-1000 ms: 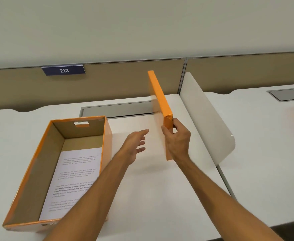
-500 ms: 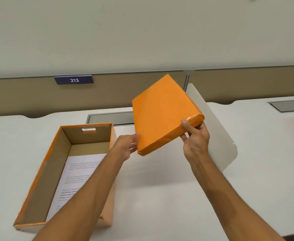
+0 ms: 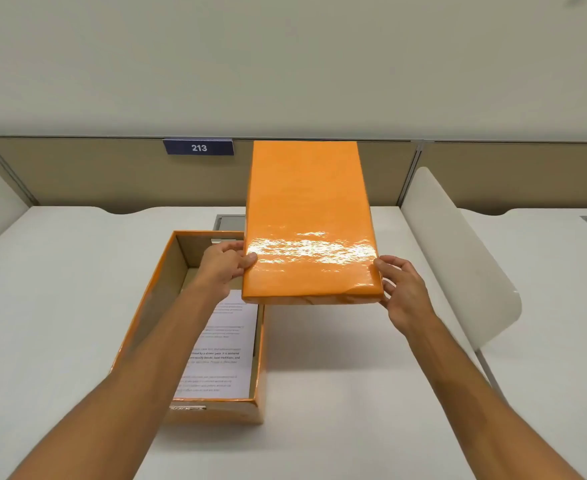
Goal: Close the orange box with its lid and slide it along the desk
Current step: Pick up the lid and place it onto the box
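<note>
You hold the lid [image 3: 307,223] up in both hands, left hand [image 3: 223,268] and right hand [image 3: 403,292] gripping its near corners. The box [image 3: 139,323] sits open on the worktop [image 3: 42,306]; closing and sliding are left

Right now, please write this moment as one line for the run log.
stage: lid carry | lid: held in air, right of box | left hand: on lid | right hand: on lid | orange box: open, paper inside
</note>
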Demonstrator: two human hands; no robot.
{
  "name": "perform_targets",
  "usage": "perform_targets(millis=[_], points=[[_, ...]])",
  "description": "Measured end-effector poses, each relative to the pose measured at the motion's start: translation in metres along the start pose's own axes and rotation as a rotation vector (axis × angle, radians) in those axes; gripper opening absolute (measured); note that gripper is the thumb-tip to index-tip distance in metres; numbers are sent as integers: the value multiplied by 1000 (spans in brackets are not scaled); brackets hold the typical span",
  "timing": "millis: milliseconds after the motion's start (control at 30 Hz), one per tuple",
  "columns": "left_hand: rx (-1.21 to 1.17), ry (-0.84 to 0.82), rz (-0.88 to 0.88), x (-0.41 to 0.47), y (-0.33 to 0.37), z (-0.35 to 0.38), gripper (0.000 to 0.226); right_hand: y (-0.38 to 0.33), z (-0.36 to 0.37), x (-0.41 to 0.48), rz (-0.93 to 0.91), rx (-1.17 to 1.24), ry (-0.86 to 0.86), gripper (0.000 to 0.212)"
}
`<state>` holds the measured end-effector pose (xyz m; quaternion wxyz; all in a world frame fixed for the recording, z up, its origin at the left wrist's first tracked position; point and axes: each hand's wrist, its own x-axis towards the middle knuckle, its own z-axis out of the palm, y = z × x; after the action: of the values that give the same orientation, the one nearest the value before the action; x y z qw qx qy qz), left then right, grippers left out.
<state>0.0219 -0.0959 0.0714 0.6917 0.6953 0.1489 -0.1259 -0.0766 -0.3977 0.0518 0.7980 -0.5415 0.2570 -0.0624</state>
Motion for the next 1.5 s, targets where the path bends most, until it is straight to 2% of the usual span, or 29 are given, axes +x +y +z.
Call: perform_targets(millis=[133,300,400,667,867,1500], points=[[92,-32,39,-9,3,-44,33,14,22,-6,31,-207,-51,44],[181,-20,43,-20,-1,-104,39,38,64,-25,27,-382,-110,29],[200,-3,55,-28,-7,-138,37,55,90,-41,28,-401,-102,37],[239,-46,39,-43,-31,-206,46,96,126,-83,56,-414,-87,35],[309,-91,25,-53,-57,-227,57,117,126,-108,92,-429,-45,36],[153,-41,-32,-56,-97,-242,38,141,137,-111,65,-493,5,38]])
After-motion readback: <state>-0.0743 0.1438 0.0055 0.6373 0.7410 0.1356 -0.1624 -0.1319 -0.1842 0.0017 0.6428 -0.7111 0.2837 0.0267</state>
